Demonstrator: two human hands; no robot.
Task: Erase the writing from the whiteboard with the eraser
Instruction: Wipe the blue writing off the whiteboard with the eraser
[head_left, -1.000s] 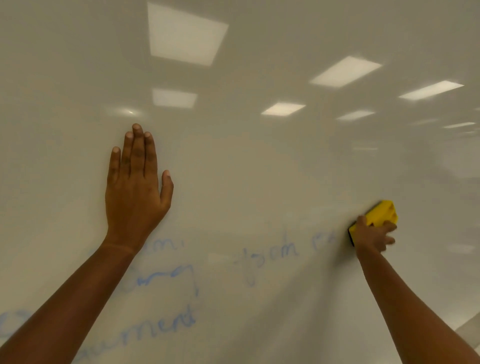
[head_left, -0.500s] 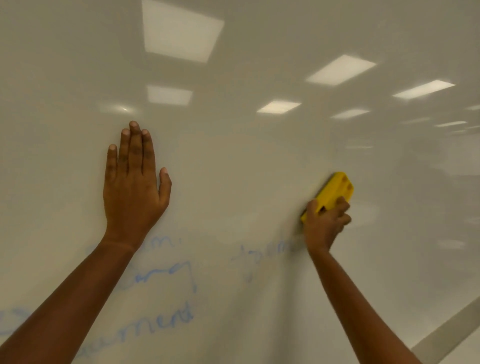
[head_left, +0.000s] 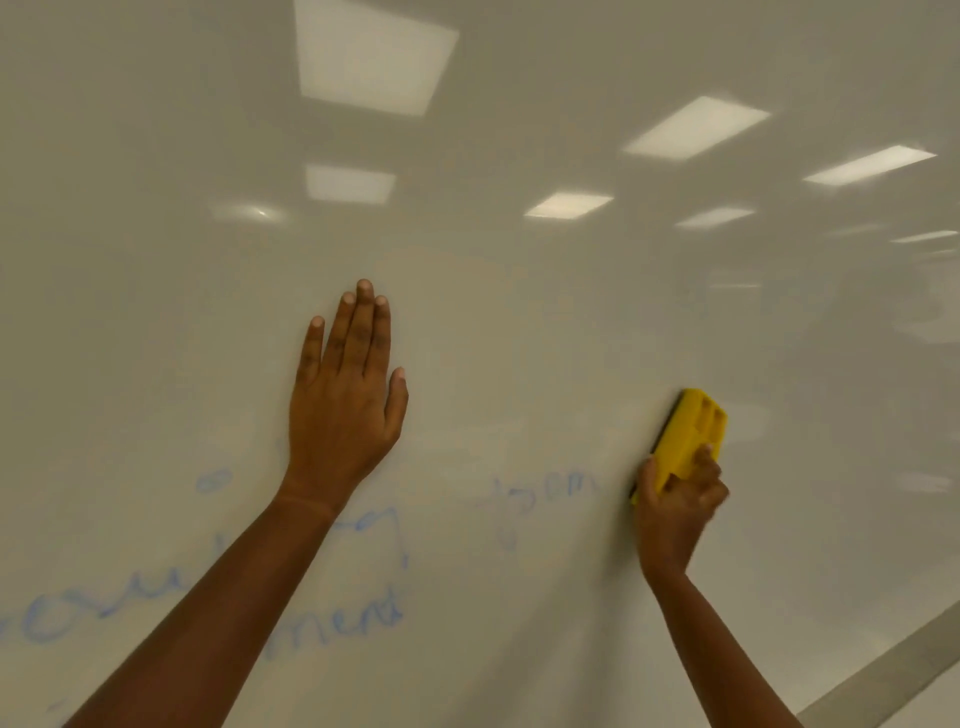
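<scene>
A glossy whiteboard (head_left: 519, 312) fills the view. Faint blue writing (head_left: 545, 491) remains at mid-height, just left of the eraser. More blue writing (head_left: 343, 623) runs along the lower left, partly hidden by my left forearm. My right hand (head_left: 675, 504) grips the lower end of a yellow eraser (head_left: 691, 434), which lies tilted against the board. My left hand (head_left: 345, 400) rests flat on the board with its fingers straight and pointing up.
The board's lower edge and frame (head_left: 883, 680) cross the bottom right corner. Ceiling lights are mirrored in the upper half of the board.
The eraser in my right hand swept left over the end of the middle line, wiping letters away. The camera view has shifted left, so both hands now sit further right in the picture.
</scene>
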